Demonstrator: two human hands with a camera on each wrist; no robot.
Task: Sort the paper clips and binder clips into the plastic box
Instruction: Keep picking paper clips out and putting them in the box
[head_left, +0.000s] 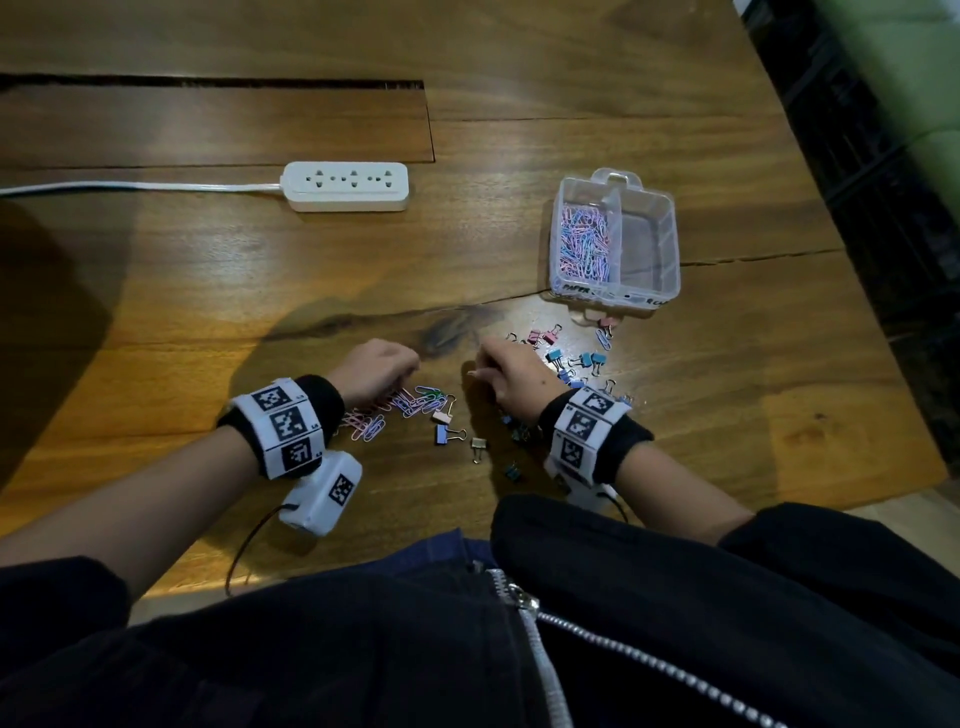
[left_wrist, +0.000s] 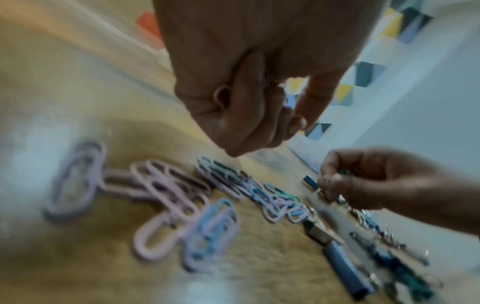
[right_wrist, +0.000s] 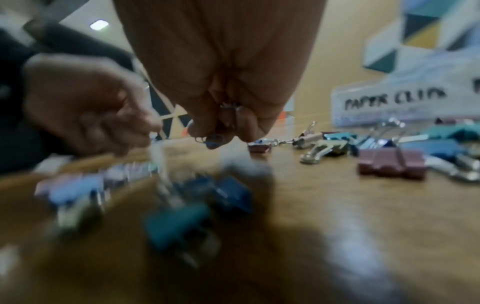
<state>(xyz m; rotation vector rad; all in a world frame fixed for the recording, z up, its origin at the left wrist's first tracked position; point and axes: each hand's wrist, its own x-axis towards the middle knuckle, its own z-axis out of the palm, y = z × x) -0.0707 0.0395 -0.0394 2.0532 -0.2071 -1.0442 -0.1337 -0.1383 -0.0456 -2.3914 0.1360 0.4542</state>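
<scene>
A clear plastic box (head_left: 613, 300) stands at the right. Its left compartment holds pastel paper clips (head_left: 584, 241); the right compartment (head_left: 647, 244) looks bare. The front label (right_wrist: 394, 98) reads PAPER CLIP. My left hand (head_left: 405, 364) hovers over a loose pile of paper clips (head_left: 410, 405), fingers curled round a pink paper clip (left_wrist: 222, 96). My right hand (head_left: 483, 364) is curled round small binder clips (right_wrist: 215, 139), blurred, with wire handles showing. More binder clips (head_left: 582, 364) lie scattered between the right hand and the box, and others (head_left: 447, 434) near my wrists.
A white power strip (head_left: 345, 186) with its cord lies at the back left. A recessed wooden panel (head_left: 208, 124) sits behind it. The table's edge (head_left: 852, 291) runs diagonally down the right side, close to the box.
</scene>
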